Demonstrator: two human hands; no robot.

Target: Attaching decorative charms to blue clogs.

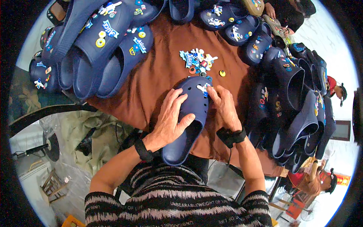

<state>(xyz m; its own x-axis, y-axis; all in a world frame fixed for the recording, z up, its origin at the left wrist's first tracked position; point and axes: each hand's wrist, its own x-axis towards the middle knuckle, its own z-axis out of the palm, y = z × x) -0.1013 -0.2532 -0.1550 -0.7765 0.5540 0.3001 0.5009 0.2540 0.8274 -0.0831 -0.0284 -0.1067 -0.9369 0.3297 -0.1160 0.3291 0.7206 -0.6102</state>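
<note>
A dark blue clog (pixel 195 104) lies in front of me, its toe pointing away and its heel toward my body. My left hand (pixel 170 119) grips its left side, fingertips on the upper and thumb at the opening. A small white and blue shoe charm (pixel 204 89) sits on the right of the toe, where my right hand (pixel 226 108) pinches at it with thumb and forefinger. Bare holes show elsewhere in the upper. Just beyond the toe is a pile of mixed shoe charms (pixel 197 60), with a round yellow charm (pixel 222 73) to its right.
A brown cloth (pixel 159 49) covers the table. Decorated navy clogs (pixel 113 62) are stacked at the left, and more clogs (pixel 287 79) crowd the right side. Other people sit at the far right; a person's hand (pixel 270 10) shows at the top right.
</note>
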